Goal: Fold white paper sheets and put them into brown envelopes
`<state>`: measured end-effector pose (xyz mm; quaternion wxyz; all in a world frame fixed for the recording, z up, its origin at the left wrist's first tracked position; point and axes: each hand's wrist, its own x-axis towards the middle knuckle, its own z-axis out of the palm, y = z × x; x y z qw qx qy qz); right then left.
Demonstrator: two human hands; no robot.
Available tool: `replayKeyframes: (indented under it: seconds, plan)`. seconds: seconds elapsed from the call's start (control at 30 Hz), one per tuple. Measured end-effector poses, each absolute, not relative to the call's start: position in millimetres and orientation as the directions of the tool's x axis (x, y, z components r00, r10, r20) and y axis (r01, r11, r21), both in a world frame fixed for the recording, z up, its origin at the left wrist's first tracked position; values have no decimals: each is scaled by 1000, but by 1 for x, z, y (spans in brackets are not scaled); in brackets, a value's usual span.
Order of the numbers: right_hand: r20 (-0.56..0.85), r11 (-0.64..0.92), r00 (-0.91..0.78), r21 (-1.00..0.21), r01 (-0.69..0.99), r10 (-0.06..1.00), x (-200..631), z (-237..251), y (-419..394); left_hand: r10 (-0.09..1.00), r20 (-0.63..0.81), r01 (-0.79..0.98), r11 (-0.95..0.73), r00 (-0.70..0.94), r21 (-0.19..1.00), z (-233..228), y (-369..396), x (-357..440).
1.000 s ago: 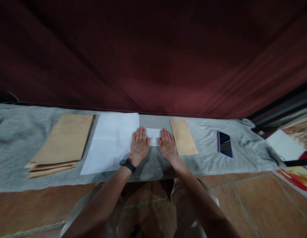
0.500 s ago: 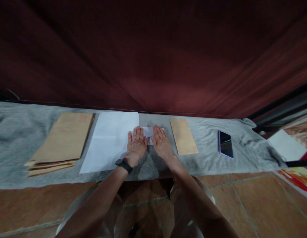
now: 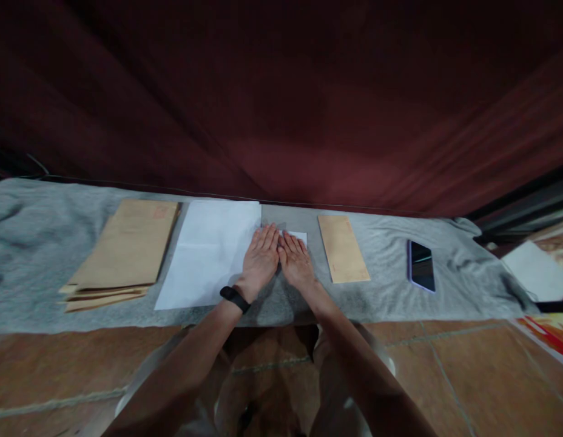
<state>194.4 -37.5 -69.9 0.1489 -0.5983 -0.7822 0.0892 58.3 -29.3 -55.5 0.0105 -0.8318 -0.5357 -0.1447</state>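
Head view puts both hands right in front of me, laid flat side by side, fingers straight, thumbs meeting or nearly so; neither pinches anything. The left hand (image 3: pixel 260 258) and right hand (image 3: pixel 296 261) cover most of a small white paper (image 3: pixel 303 237), which lies beneath them, its visible end peeking out just past and to the right of the right fingertips. From that strip I judge its long axis to run crosswise, from one hand toward the other; I can't tell how far it reaches under the left. The right hand is nearer the exposed end.

The left hand also overlaps the edge of the large white sheets (image 3: pixel 199 255); farther left sits a stack of brown envelopes (image 3: pixel 127 249). Right of the hands I see a single brown envelope (image 3: pixel 344 249), well apart from them, then a phone (image 3: pixel 421 266). All rest on the grey-draped bench (image 3: pixel 386 227). A dark red curtain (image 3: pixel 286 109) hangs beyond the hands, with tiled floor (image 3: pixel 468 370) below.
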Motion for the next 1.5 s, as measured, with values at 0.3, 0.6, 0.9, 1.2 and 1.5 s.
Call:
replayKeyframes:
  seconds: [0.3,0.6,0.9,1.2,1.5]
  plan:
    - [121,234,-210,-250,939,970,200,-74,-39,877,183,867,-472,444,162,-69,-26,52]
    - [214,211,-172,-174,962,962,211,-84,-40,925,206,925,-351,318,146,-72,-36,60]
    - [206,157,-122,-162,974,971,235,-86,-43,945,185,944,-296,268,145,-66,-40,61]
    - [232,133,-89,-182,974,969,239,-75,-50,951,168,944,-287,260,162,-69,-38,62]
    - [137,261,-233,-244,934,963,217,-68,-41,952,132,936,-297,276,190,-71,-35,56]
